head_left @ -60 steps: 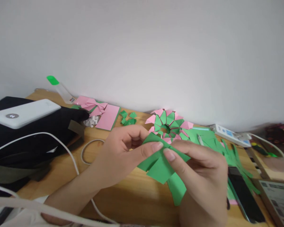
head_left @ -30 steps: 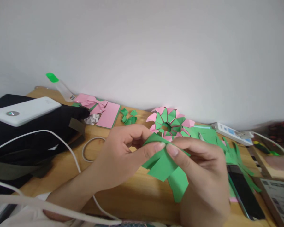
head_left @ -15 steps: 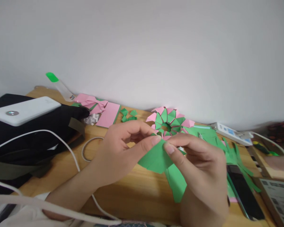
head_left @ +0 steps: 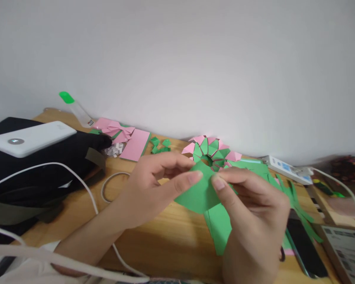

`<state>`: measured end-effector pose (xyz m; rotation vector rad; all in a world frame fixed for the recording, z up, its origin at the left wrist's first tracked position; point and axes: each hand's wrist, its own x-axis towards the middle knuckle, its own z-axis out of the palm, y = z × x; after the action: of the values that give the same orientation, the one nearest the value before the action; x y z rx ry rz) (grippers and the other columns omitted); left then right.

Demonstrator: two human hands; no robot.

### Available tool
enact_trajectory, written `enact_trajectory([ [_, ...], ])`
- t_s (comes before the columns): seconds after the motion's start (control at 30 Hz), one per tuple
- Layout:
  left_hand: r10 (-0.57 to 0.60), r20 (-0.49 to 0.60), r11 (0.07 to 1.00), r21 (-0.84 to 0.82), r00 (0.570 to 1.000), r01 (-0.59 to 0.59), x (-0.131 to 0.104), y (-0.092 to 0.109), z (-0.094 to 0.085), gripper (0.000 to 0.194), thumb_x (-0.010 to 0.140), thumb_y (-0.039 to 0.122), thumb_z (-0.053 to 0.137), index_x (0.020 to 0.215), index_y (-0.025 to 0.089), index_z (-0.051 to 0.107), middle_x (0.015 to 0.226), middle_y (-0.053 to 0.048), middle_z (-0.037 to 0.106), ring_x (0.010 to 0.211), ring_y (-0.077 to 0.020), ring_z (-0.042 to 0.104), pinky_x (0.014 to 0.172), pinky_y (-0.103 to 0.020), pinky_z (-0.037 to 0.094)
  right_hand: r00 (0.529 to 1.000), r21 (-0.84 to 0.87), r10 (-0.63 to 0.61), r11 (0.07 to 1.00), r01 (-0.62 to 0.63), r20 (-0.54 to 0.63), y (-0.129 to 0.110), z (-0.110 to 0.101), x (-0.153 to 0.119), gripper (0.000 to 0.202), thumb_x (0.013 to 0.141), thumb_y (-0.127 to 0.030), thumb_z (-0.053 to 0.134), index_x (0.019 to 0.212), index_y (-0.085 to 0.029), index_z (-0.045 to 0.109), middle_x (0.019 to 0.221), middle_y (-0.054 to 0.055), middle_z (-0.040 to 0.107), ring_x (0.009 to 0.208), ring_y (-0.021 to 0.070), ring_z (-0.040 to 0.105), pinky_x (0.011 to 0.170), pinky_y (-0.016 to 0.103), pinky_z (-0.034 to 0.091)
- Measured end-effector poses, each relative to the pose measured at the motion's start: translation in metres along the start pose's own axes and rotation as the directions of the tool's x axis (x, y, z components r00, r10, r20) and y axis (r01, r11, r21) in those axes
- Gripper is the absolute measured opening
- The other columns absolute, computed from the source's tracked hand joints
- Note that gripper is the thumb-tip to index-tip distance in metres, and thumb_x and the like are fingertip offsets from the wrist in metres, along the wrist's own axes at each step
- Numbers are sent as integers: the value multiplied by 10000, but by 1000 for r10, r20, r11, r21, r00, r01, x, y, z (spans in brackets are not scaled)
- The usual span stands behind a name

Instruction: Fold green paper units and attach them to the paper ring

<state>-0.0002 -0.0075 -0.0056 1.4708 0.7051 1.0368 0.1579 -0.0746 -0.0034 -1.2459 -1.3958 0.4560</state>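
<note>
1. Here, both your hands are raised over the table (head_left: 165, 244), close together in front of you, with the green paper (head_left: 199, 195) spanning the space between them.
2. Your left hand (head_left: 156, 195) comes in from the lower left, its forearm slanting up to the right. The thumb lies extended along the near face of the paper, while the index finger arches over towards the upper edge; the remaining fingertips are hidden.
3. Your left grip is narrow, holding the left part of the paper between thumb and fingers.
4. Your right hand (head_left: 254, 209) rises from the bottom, wrist low and knuckles outward. Thumb and index finger meet at the paper's upper right, the other fingers folded in beneath them.
5. Your right grip is a tight pinch on that edge of the paper.
6. The paper is tilted, its broad face towards you and its lower edge hanging free above the table.
7. Below it, beside your right wrist, shows a green strip (head_left: 220, 230); you cannot tell from here whether it is attached to the paper.
8. Just beyond your fingertips sits the pink-and-green paper ring (head_left: 213, 146), near the wall. A dark phone (head_left: 306, 244) lies to the right of your right hand.
</note>
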Motion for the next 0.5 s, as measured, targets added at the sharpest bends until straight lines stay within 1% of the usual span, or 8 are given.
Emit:
enact_trajectory([
  [0.07,-45,68,999,7,997,45,0,-1,1,119,830,245,664,749,165,697,688,5,658,625,-109,589,558,-182,493,998,20,2,1000,-1,-56,1,1,0,199,843,-100,669,883,-291,713,777,-66,716,674,94,625,598,216,480],
  [0.1,-57,73,998,3,996,57,1,-1,1,129,836,238,654,739,160,689,681,4,656,621,-109,591,560,-187,496,998,25,5,1000,-3,-69,1,1,0,194,843,-104,667,877,-290,713,773,-62,715,669,98,625,594,219,482],
  [0.13,-56,56,998,-7,997,57,1,-1,2,133,838,229,647,731,158,683,674,7,656,612,-106,590,555,-185,494,998,25,10,1000,-8,-67,1,1,0,190,843,-105,665,870,-287,713,758,-58,709,657,101,621,585,221,481],
  [0.23,-10,-63,999,-34,998,8,3,1,0,79,804,196,676,730,169,687,667,25,667,586,-87,578,516,-159,464,1000,-8,17,1000,-17,-14,1,0,0,172,834,-102,666,844,-269,703,690,-48,671,616,106,586,559,226,473],
  [0.3,14,-125,1000,-9,992,-15,3,2,-1,41,777,184,700,738,178,695,686,27,688,591,-88,586,494,-153,448,1000,-40,21,999,-21,14,1,-2,0,144,828,-110,671,817,-252,691,669,-38,651,616,116,570,560,240,471],
  [0.33,23,-136,1000,20,990,-21,4,3,-3,34,772,185,706,739,180,697,695,26,697,595,-92,593,488,-155,443,999,-56,20,998,-18,33,1,-3,1,129,828,-119,671,795,-243,683,661,-33,643,614,120,565,558,246,467],
  [0.43,76,-90,987,146,993,-63,2,4,-6,60,801,179,686,741,187,694,684,36,696,601,-93,601,497,-161,434,991,-90,16,996,-4,133,1,-6,5,136,835,-143,657,726,-226,654,610,-36,614,570,114,549,527,245,456],
  [0.5,130,-34,965,232,991,-118,2,4,-7,87,826,160,664,750,193,689,685,53,694,611,-80,600,525,-153,431,986,-77,10,997,3,165,2,-7,8,111,832,-149,658,756,-230,662,602,-47,618,557,106,554,528,235,468],
])
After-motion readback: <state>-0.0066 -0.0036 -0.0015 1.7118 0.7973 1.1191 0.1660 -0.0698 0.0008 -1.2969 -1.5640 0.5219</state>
